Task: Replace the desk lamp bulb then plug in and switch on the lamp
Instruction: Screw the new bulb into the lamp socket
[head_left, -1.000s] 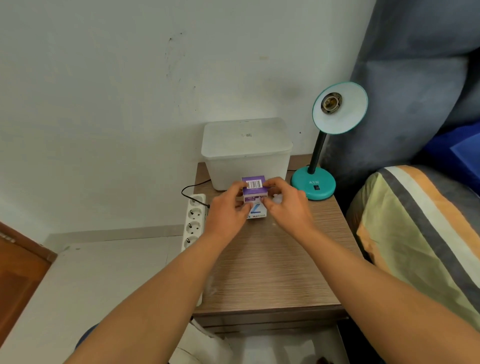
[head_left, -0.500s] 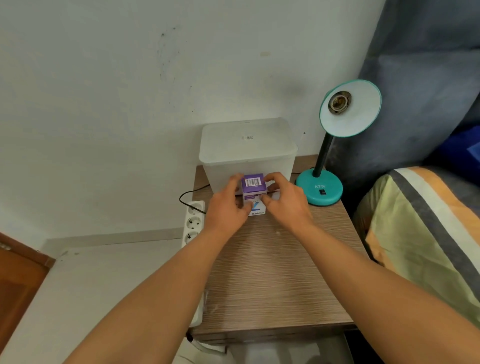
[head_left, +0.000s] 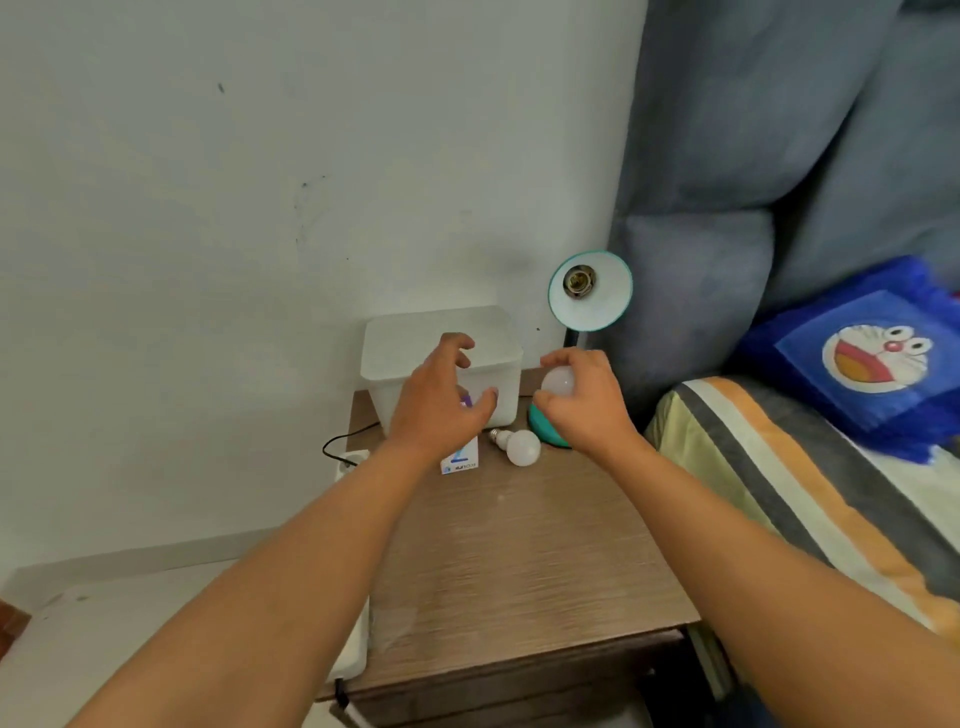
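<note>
My right hand (head_left: 584, 402) is shut on a white bulb (head_left: 558, 381), held up in front of the teal lamp base (head_left: 545, 426). The lamp's shade (head_left: 592, 293) tilts toward me with its socket (head_left: 579, 280) bare. A second white bulb (head_left: 517, 445) lies on the wooden nightstand (head_left: 519, 561) just below that hand. My left hand (head_left: 441, 400) hovers open, fingers spread, above the purple-and-white bulb box (head_left: 461, 457), which stands on the nightstand and is partly hidden by it.
A white lidded plastic bin (head_left: 400, 348) sits at the back of the nightstand against the wall. A white power strip (head_left: 350, 460) with a black cord (head_left: 337, 441) hangs at the left edge. A striped bed (head_left: 779, 483) and blue pillow (head_left: 872, 358) lie to the right.
Both hands were on the bulb box; now the left hand has let go and lifted, the right hand holds a bulb raised toward the lamp, and the box stands alone.
</note>
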